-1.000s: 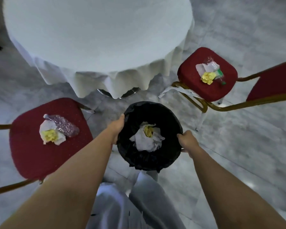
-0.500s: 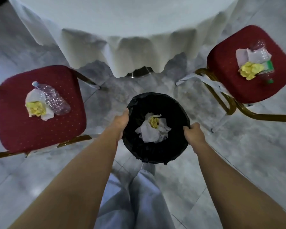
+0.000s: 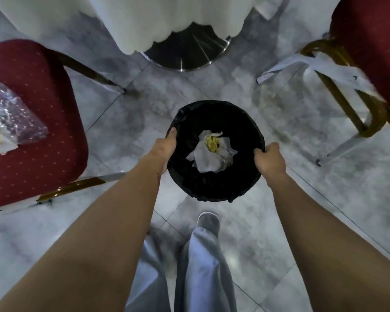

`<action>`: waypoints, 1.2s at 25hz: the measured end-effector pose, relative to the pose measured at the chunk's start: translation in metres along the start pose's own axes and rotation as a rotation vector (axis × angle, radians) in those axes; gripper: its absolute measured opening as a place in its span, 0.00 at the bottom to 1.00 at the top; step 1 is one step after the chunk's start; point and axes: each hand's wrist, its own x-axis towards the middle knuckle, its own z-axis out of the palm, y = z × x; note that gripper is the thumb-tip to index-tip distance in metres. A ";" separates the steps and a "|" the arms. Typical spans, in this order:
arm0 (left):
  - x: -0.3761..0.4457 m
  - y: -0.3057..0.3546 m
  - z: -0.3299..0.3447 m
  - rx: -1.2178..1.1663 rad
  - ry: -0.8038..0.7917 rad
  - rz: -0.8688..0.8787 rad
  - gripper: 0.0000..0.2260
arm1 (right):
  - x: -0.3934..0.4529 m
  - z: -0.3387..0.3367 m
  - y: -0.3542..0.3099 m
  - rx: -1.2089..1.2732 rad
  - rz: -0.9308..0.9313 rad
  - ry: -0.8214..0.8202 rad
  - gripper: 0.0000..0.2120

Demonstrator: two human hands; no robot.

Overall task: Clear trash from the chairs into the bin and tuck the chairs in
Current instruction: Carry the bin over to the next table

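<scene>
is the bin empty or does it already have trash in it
Not empty. The bin, black-lined and held at its rim by the left hand and right hand, contains crumpled white paper with a yellow scrap; it is far from full.

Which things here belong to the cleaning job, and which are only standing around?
Job:
bin, gripped by left hand and right hand
crumpled paper inside it
left chair with plastic wrapper
right chair

Not job:
tablecloth
table base
</scene>
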 end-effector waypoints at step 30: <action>0.065 -0.031 0.024 0.007 -0.065 0.029 0.29 | 0.045 0.055 0.002 0.190 0.062 -0.138 0.31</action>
